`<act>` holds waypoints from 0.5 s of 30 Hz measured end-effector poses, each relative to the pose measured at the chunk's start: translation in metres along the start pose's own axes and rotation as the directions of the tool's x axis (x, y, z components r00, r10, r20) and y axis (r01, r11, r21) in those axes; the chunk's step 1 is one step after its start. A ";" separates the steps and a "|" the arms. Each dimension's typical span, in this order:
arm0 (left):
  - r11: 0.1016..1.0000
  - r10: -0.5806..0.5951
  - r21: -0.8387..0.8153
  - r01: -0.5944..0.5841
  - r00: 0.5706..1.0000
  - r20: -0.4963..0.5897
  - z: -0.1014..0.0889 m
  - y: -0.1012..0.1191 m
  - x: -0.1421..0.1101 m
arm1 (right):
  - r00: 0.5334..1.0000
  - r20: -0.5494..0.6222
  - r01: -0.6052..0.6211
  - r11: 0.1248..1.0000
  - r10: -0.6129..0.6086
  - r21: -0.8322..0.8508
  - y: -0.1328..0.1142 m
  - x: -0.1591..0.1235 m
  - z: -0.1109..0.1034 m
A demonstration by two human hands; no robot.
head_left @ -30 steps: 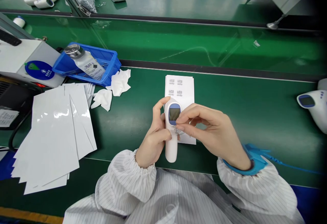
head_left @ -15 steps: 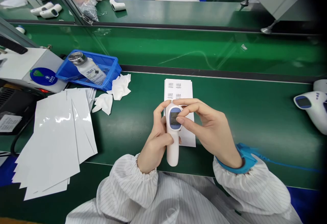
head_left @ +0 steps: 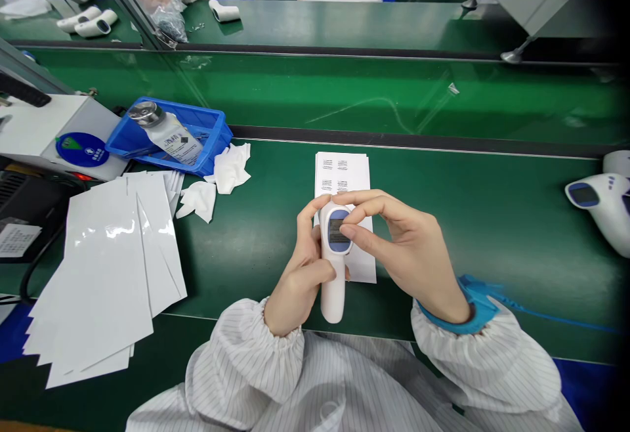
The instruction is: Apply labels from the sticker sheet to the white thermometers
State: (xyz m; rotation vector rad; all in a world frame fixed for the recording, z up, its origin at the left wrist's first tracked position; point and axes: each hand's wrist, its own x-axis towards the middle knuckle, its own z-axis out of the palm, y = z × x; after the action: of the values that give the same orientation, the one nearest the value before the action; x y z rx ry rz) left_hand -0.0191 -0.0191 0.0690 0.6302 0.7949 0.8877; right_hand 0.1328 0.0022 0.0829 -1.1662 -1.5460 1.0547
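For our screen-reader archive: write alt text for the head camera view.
A person's left hand grips a white infrared thermometer by its handle while the right hand pinches at its display, above a stack of printed sheets on a green workbench.

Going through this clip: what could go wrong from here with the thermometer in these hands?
The right hand's fingertips sit at the edge of the display on the white infrared thermometer, so they might smudge or scratch it. The left hand seems to carry the thermometer's weight alone; a slip could drop it onto the printed sheets beneath.
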 end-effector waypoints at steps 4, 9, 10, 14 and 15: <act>1.000 0.003 0.001 -0.003 1.000 0.006 0.000 0.000 -0.001 | 1.000 0.001 -0.001 1.000 0.001 0.001 0.000 0.000 0.001; 1.000 0.007 0.004 -0.007 1.000 0.016 -0.001 0.000 0.000 | 1.000 -0.003 -0.002 1.000 0.002 -0.002 0.000 0.000 0.002; 1.000 0.009 0.007 -0.009 1.000 0.018 -0.001 0.000 0.000 | 1.000 -0.003 -0.002 1.000 0.002 -0.003 0.000 0.001 0.002; 1.000 0.017 0.006 -0.017 0.999 0.027 -0.001 -0.001 0.000 | 1.000 -0.003 0.001 1.000 -0.001 -0.010 0.000 0.001 0.001; 1.000 0.016 0.004 -0.016 0.999 0.028 -0.001 -0.001 0.000 | 1.000 -0.003 0.002 1.000 -0.002 -0.013 0.000 0.001 0.001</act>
State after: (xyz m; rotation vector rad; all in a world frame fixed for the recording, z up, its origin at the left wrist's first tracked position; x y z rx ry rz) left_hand -0.0197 -0.0194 0.0680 0.6517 0.7678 0.8907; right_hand 0.1317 0.0025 0.0832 -1.1750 -1.5535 1.0420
